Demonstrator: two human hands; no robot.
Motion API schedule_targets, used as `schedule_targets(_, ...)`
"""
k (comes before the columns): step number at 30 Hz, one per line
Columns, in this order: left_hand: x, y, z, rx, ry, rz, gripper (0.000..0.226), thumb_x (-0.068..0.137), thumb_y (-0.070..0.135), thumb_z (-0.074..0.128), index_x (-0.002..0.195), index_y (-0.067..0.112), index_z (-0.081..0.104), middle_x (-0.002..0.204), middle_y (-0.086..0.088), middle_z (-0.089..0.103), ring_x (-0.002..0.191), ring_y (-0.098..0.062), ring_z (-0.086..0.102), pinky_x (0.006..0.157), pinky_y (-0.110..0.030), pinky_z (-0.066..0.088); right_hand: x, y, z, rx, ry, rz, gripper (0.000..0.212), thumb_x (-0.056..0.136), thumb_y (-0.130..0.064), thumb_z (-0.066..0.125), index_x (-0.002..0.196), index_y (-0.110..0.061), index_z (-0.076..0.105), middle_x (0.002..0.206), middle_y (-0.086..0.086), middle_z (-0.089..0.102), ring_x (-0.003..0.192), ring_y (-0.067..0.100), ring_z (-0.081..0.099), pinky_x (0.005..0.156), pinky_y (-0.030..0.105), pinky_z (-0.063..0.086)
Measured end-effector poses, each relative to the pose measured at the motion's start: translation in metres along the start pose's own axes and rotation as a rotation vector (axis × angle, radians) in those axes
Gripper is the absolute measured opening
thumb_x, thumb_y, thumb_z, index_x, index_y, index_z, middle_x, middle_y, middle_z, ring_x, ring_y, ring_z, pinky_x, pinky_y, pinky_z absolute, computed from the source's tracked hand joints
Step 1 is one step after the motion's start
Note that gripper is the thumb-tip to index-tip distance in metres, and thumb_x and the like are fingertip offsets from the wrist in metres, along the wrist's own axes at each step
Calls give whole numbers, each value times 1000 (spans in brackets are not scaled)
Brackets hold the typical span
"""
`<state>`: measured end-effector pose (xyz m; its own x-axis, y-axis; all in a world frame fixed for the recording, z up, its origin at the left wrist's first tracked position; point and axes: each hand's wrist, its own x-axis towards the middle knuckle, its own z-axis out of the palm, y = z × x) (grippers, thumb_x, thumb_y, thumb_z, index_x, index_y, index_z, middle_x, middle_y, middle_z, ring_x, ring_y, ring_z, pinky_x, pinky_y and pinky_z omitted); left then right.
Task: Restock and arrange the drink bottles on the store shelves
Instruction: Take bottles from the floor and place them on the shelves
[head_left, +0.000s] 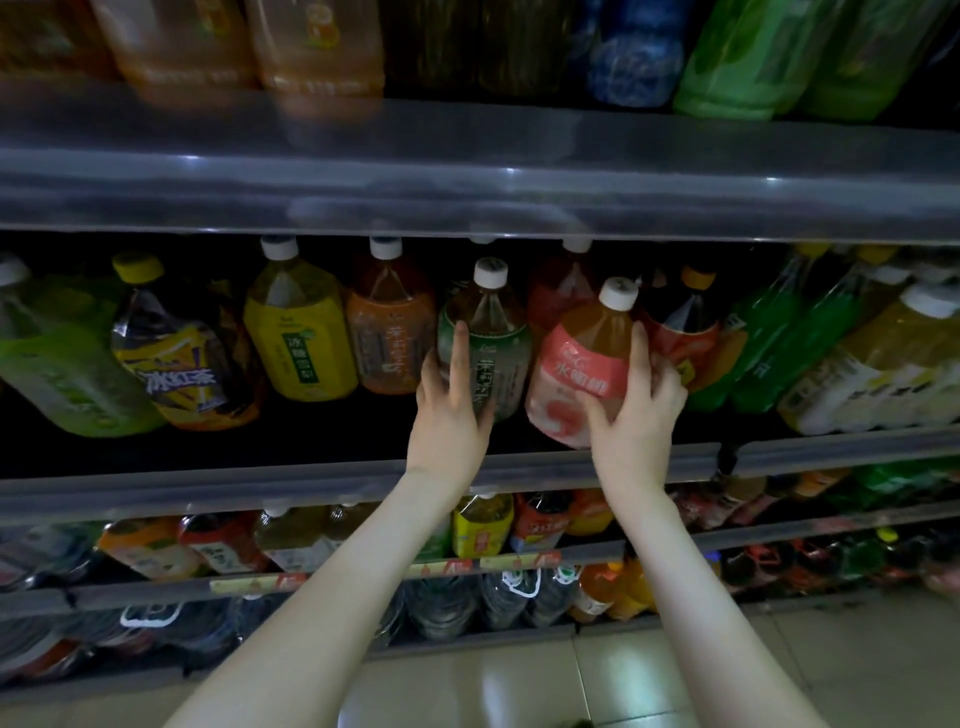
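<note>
Pink-label bottle (574, 364) | middle shelf (311, 486) front, tilted, just beside green-label bottle (496, 338) | my right hand (639, 415) grips its lower body; left hand (449, 405) rests straight-fingered on the green one | risk: base slips off the front if I loosen early.

2 bare forearms reach forward. The left hand (449, 410) has fingers straight, pointing up. The right hand (636, 410) curls round a pink-labelled bottle (576, 358).
</note>
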<state>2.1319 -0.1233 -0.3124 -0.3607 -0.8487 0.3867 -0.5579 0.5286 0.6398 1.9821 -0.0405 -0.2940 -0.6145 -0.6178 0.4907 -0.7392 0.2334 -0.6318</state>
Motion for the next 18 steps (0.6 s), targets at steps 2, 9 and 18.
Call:
schedule_targets(2,-2,-2,1,-14,-19,1,96,89,15,64,147,34,-9,146,-34,24,133,-51,30,92,-51,46,-4,3,4,-40,36,-62,75,87,-9,66,150,-17,27,144,18,36,126,36,33,103,41,35)
schedule_targets(9,-8,0,10,-8,3,9,100,87,12,65,142,41,-13,150,-35,14,138,-50,21,96,-51,44,12,22,11,-39,-51,-146,77,90,0,56,153,-21,17,156,7,26,140,24,28,109,31,25)
schedule_targets(18,-21,7,35,90,-29,-55,104,89,17,60,142,36,-27,152,-33,-14,141,-50,3,107,-52,32,16,36,14,-324,82,-219,84,83,-12,68,147,-30,17,153,4,36,112,28,29,87,54,39)
